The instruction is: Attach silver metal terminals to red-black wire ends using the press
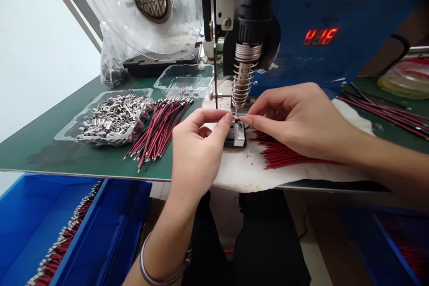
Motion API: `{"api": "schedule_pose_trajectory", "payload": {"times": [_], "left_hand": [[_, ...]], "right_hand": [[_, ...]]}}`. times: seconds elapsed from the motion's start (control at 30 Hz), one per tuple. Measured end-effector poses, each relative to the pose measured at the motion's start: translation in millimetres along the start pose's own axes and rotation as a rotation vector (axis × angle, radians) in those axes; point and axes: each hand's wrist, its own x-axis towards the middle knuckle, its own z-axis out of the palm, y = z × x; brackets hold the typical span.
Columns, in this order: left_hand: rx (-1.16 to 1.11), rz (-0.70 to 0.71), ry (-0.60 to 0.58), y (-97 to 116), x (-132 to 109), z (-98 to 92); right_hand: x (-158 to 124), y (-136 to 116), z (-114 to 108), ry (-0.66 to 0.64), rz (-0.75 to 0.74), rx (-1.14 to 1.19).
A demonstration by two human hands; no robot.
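Thumb and forefinger of my left hand (199, 147) are pinched together at the left side of a small fixture (239, 135); what they hold, if anything, is too small to make out. From the right, my right hand (295, 118) pinches a thin red wire at the fixture's top, its end hidden by the fingertips. Straight above both pinches, the spring-wrapped soldering iron (247, 71) points down, its tip close to the fingertips. Under my right hand lies a bundle of red and black wires (281, 154) on a white cloth (244, 172).
Left on the green table (40, 152) are a clear tray of metal connectors (114, 116), a pile of red-black wires with connectors (161, 127) and another clear tray (187, 81). A blue machine (301, 4) stands behind. Blue bins (110, 228) sit below the table edge.
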Motion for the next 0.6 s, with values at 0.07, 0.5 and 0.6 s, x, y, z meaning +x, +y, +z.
{"api": "schedule_pose_trajectory", "payload": {"times": [0.07,0.5,0.6], "left_hand": [[-0.001,0.003,0.0,-0.3,-0.6,-0.2],[-0.032,0.011,-0.024,-4.2,-1.8,-2.3],[-0.024,0.014,-0.021,-5.0,-2.0,-2.8]], "right_hand": [[0.7,0.4,0.8,-0.006,0.014,0.019],[0.0,-3.7,1.7,-0.016,0.042,0.065],[-0.2,-3.6,1.0,-0.015,0.048,0.059]]}}
